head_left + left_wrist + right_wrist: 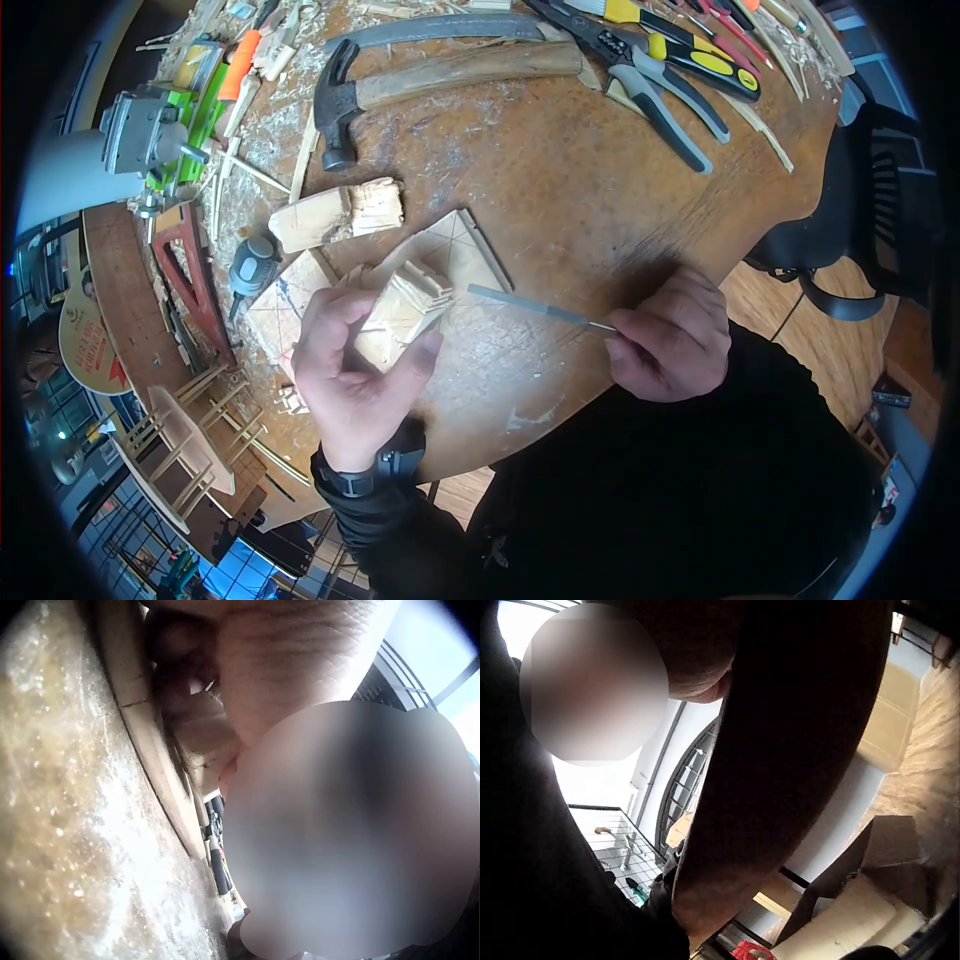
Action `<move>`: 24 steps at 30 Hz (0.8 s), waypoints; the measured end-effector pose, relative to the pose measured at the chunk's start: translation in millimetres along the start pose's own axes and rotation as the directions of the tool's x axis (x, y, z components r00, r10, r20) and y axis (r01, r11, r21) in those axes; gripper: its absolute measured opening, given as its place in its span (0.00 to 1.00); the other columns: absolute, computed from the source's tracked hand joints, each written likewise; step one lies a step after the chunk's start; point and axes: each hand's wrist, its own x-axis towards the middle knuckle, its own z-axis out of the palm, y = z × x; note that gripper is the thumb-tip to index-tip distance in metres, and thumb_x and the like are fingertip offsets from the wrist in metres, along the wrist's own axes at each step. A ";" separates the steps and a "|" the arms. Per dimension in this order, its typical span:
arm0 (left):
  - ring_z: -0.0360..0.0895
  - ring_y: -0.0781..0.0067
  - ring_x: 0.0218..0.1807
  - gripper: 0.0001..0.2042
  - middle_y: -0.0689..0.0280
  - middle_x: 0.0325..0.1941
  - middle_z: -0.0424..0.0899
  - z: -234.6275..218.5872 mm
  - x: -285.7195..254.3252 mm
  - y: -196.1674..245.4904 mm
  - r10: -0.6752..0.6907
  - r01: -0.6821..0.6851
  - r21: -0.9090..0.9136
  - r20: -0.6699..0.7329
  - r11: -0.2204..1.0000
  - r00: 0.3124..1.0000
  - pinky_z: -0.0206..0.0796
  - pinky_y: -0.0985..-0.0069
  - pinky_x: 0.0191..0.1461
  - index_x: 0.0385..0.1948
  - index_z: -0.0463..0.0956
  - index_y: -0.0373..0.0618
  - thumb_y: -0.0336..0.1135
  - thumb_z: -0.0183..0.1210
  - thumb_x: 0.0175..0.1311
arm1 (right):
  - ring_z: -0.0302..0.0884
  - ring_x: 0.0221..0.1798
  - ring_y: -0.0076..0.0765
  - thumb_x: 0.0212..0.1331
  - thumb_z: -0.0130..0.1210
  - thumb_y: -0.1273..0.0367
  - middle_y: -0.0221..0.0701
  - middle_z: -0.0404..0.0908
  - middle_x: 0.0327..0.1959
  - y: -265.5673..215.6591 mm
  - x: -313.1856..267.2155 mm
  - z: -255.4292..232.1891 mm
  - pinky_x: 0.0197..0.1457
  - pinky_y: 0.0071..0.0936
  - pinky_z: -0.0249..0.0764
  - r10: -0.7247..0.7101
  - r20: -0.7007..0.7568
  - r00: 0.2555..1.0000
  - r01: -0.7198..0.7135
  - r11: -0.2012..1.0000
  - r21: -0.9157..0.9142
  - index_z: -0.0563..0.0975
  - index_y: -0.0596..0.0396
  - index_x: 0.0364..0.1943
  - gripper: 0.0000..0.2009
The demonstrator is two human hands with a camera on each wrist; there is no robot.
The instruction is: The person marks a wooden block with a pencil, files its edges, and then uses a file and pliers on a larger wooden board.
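In the head view my left hand grips a pale, carved wooden block, thumb on its near side and stepped cuts at its upper end. My right hand holds a slim flat file by its thin metal end. The file's tip points left at the block, a small gap away. Below the block lie flat wooden boards with pencil lines. The left wrist view shows the skin of the left hand close up; in the right wrist view only a bit of the right hand shows.
A second carved block and a claw hammer lie beyond the boards. Pliers and yellow-handled tools are at the back right. At left stand a small grey rotary tool and a clamped vise. Wood shavings litter the bench.
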 end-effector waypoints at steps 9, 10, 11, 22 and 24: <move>0.79 0.72 0.45 0.20 0.60 0.43 0.80 -0.9 -2.6 -9.8 0.051 -0.051 0.002 -0.023 0.999 0.998 0.71 0.76 0.53 0.44 0.77 0.32 0.22 0.76 0.52 | 0.72 0.19 0.35 0.40 0.70 0.78 0.31 0.74 0.23 -6.1 6.1 -1.4 0.24 0.30 0.65 0.013 0.022 1.000 -0.011 0.998 -0.058 0.83 0.61 0.34 0.13; 0.79 0.72 0.45 0.20 0.60 0.43 0.79 -0.3 -2.7 -10.3 0.047 -0.047 -0.022 -0.027 0.999 0.999 0.71 0.76 0.52 0.44 0.77 0.32 0.23 0.77 0.52 | 0.72 0.19 0.36 0.40 0.69 0.78 0.31 0.74 0.23 -6.7 6.7 -2.0 0.24 0.31 0.65 0.011 0.031 0.999 -0.008 0.997 -0.074 0.83 0.61 0.34 0.13; 0.78 0.73 0.45 0.20 0.60 0.43 0.79 0.2 -2.6 -10.8 0.043 -0.044 -0.048 -0.031 0.998 0.999 0.71 0.77 0.52 0.44 0.77 0.32 0.23 0.77 0.52 | 0.72 0.19 0.36 0.40 0.69 0.78 0.31 0.74 0.23 -7.1 6.5 -2.1 0.24 0.31 0.65 0.003 0.031 1.000 -0.001 0.997 -0.075 0.83 0.61 0.34 0.13; 0.77 0.76 0.39 0.18 0.63 0.36 0.80 1.1 -0.6 -15.5 0.067 -0.069 -0.055 -0.045 0.996 0.997 0.71 0.77 0.46 0.41 0.80 0.30 0.29 0.78 0.55 | 0.72 0.20 0.36 0.51 0.69 0.78 0.31 0.75 0.21 -10.9 6.6 -1.6 0.25 0.33 0.65 0.028 0.035 0.999 -0.024 0.993 -0.113 0.83 0.61 0.35 0.07; 0.76 0.76 0.38 0.19 0.63 0.35 0.79 0.7 -1.4 -19.4 0.062 -0.064 -0.044 -0.048 0.997 0.997 0.71 0.76 0.45 0.40 0.80 0.30 0.31 0.79 0.54 | 0.72 0.20 0.36 0.51 0.69 0.77 0.31 0.75 0.20 -11.0 5.5 -0.5 0.25 0.33 0.65 0.026 0.023 0.999 -0.023 0.993 -0.116 0.83 0.61 0.35 0.07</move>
